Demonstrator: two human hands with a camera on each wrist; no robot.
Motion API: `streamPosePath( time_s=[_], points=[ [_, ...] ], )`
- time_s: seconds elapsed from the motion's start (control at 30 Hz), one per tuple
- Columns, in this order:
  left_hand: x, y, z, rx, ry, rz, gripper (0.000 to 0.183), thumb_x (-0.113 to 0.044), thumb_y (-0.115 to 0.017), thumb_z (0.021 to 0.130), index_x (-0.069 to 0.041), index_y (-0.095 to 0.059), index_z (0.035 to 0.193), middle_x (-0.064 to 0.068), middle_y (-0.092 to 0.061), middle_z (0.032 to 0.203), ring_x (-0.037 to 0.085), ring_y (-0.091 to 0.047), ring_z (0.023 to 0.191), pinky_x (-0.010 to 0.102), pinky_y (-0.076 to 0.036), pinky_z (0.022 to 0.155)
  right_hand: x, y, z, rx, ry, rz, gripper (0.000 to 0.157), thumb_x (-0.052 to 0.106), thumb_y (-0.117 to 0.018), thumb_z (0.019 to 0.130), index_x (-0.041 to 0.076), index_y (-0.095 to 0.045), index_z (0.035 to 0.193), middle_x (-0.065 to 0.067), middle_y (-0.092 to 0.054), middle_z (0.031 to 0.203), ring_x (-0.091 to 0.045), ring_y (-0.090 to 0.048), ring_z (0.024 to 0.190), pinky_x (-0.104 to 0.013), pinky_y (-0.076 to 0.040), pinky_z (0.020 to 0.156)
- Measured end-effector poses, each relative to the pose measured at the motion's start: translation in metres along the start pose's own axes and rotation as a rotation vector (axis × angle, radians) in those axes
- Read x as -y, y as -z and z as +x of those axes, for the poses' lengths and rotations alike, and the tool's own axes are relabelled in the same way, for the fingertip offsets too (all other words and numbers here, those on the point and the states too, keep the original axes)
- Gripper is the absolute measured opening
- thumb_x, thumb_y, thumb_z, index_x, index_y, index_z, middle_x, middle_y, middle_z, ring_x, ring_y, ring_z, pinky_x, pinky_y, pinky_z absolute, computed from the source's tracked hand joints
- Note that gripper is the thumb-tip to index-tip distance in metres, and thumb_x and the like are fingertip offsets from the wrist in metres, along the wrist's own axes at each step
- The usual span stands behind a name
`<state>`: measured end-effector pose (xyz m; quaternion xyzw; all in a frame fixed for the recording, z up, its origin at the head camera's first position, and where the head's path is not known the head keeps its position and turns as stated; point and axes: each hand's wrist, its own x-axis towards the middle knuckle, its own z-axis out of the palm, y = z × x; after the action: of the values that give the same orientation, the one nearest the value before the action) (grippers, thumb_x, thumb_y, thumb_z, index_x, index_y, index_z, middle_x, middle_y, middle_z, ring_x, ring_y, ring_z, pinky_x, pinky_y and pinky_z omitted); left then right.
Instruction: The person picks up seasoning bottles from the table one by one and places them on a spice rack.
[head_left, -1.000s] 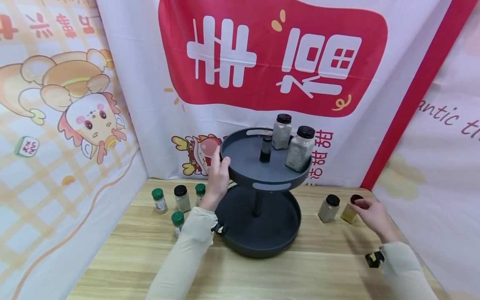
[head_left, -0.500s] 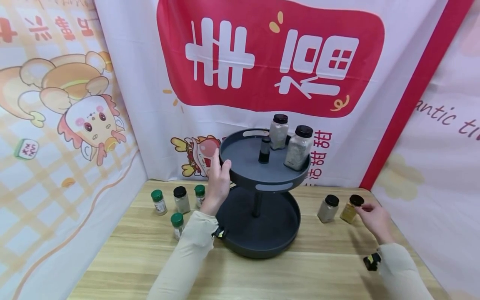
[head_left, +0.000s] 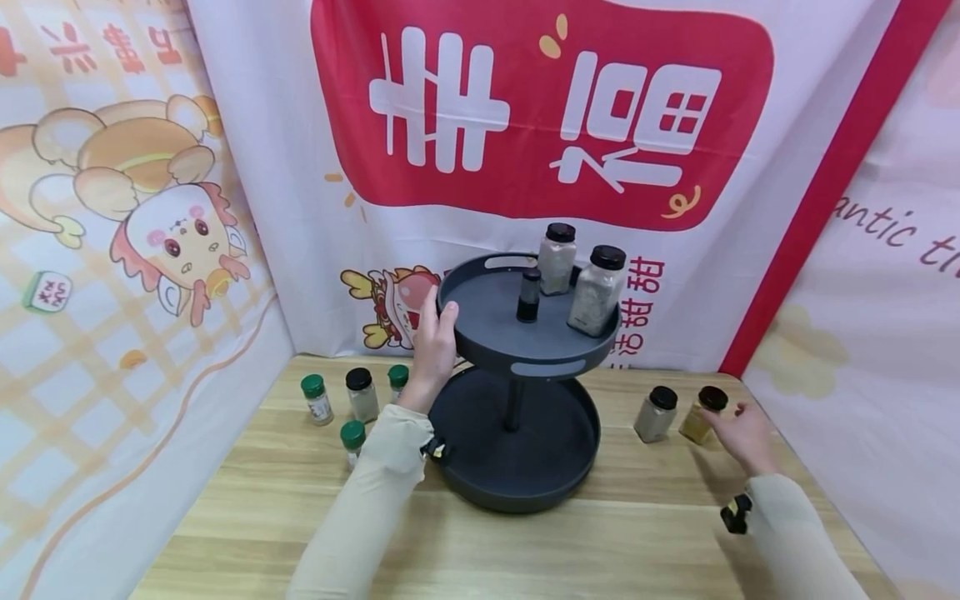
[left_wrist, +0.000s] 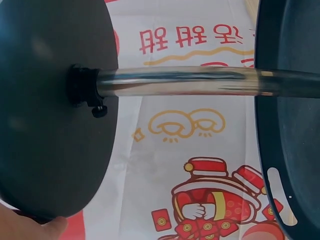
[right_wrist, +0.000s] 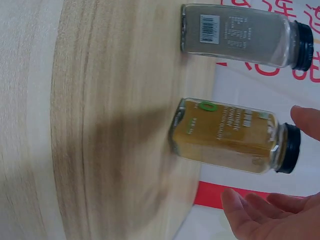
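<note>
My left hand [head_left: 435, 346] holds the left rim of the upper tier [head_left: 487, 325] of a dark grey two-tier tray, its thumb at the edge. In the left wrist view, part of this hand [left_wrist: 35, 227] shows beneath the tier's edge, beside a shiny metal post [left_wrist: 190, 82]. At the right, my right hand [head_left: 742, 437] is beside a black-capped jar of turmeric powder [head_left: 696, 427] standing on the table. The right wrist view shows thumb and fingers spread apart on either side of its cap [right_wrist: 290, 148], gripping nothing. A second, greyish spice jar [right_wrist: 235, 35] stands alongside.
On the upper tier stand two black-capped jars [head_left: 596, 296] near the central knob [head_left: 528, 296]. The lower tier [head_left: 480, 467] is below. Left of the tray, several green-capped shakers [head_left: 318, 404] and a black-capped jar [head_left: 363, 398] stand on the wooden table [head_left: 247, 500]. Printed cloths hang behind and beside.
My right hand has come off the turmeric jar's cap and moved slightly lower beside it, with thumb and fingers parting. The left hand keeps its place on the tray rim.
</note>
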<state>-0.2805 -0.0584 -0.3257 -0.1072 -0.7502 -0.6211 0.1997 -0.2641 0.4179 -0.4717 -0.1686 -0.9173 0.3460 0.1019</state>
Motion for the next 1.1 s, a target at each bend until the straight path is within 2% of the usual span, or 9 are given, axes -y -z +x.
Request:
streamPosePath(
  time_s=[0.27, 0.43, 0.63, 0.77, 0.9, 1.0, 1.1],
  points=[
    [0.008, 0.004, 0.011, 0.024, -0.004, -0.063, 0.056, -0.044, -0.028, 0.093, -0.016, -0.018, 0.141, 0.003, -0.019, 0.143, 0.013, -0.019, 0.127, 0.035, -0.016, 0.102, -0.007, -0.008, 0.014, -0.019, -0.014, 0.037, 0.1, 0.055, -0.055, 0.077, -0.018, -0.013, 0.13, -0.04, -0.025, 0.126, -0.051, -0.027, 0.113, -0.055, -0.027, 0.09],
    [0.013, 0.006, 0.011, 0.047, -0.014, -0.091, 0.056, -0.044, -0.027, 0.093, -0.017, -0.017, 0.141, 0.002, -0.018, 0.143, 0.014, -0.018, 0.127, 0.036, -0.016, 0.102, -0.011, -0.011, 0.018, -0.003, -0.017, 0.061, 0.101, 0.056, -0.055, 0.077, -0.017, -0.01, 0.132, -0.039, -0.022, 0.128, -0.051, -0.026, 0.114, -0.055, -0.027, 0.091],
    [0.015, 0.007, 0.01, 0.083, -0.004, -0.117, 0.054, -0.042, -0.028, 0.094, -0.018, -0.017, 0.141, 0.001, -0.016, 0.143, 0.013, -0.016, 0.128, 0.036, -0.016, 0.102, -0.019, -0.014, 0.022, 0.016, 0.027, 0.099, 0.1, 0.054, -0.055, 0.078, -0.014, -0.008, 0.133, -0.036, -0.018, 0.132, -0.051, -0.029, 0.113, -0.055, -0.029, 0.089],
    [0.009, 0.008, 0.008, 0.071, 0.012, -0.108, 0.049, -0.032, -0.029, 0.096, -0.015, -0.017, 0.141, 0.004, -0.017, 0.143, 0.016, -0.017, 0.128, 0.036, -0.016, 0.102, -0.021, -0.017, 0.025, 0.005, 0.055, 0.092, 0.093, 0.053, -0.055, 0.078, -0.015, -0.019, 0.131, -0.038, -0.026, 0.128, -0.05, -0.033, 0.11, -0.054, -0.031, 0.087],
    [0.009, 0.006, 0.006, 0.042, 0.005, -0.097, 0.049, -0.032, -0.029, 0.096, -0.016, -0.018, 0.14, 0.004, -0.019, 0.143, 0.016, -0.019, 0.127, 0.036, -0.017, 0.102, -0.019, -0.022, 0.024, -0.055, 0.063, 0.06, 0.074, 0.051, -0.056, 0.078, -0.011, -0.04, 0.114, -0.035, -0.045, 0.111, -0.044, -0.045, 0.098, -0.05, -0.038, 0.078],
    [0.013, 0.004, 0.005, 0.028, -0.015, -0.088, 0.052, -0.04, -0.029, 0.094, -0.019, -0.019, 0.14, 0.002, -0.019, 0.143, 0.015, -0.02, 0.127, 0.037, -0.018, 0.101, -0.017, -0.025, 0.022, -0.083, 0.068, 0.053, 0.066, 0.05, -0.056, 0.079, -0.009, -0.044, 0.107, -0.032, -0.05, 0.103, -0.041, -0.048, 0.092, -0.048, -0.039, 0.074],
    [0.011, 0.003, 0.003, 0.023, -0.031, -0.074, 0.054, -0.043, -0.028, 0.094, -0.019, -0.018, 0.14, 0.003, -0.019, 0.143, 0.015, -0.021, 0.127, 0.037, -0.019, 0.101, -0.017, -0.027, 0.021, -0.077, 0.056, 0.093, 0.07, 0.049, -0.055, 0.08, -0.011, -0.042, 0.113, -0.034, -0.047, 0.107, -0.042, -0.046, 0.096, -0.05, -0.038, 0.078]
  ],
)
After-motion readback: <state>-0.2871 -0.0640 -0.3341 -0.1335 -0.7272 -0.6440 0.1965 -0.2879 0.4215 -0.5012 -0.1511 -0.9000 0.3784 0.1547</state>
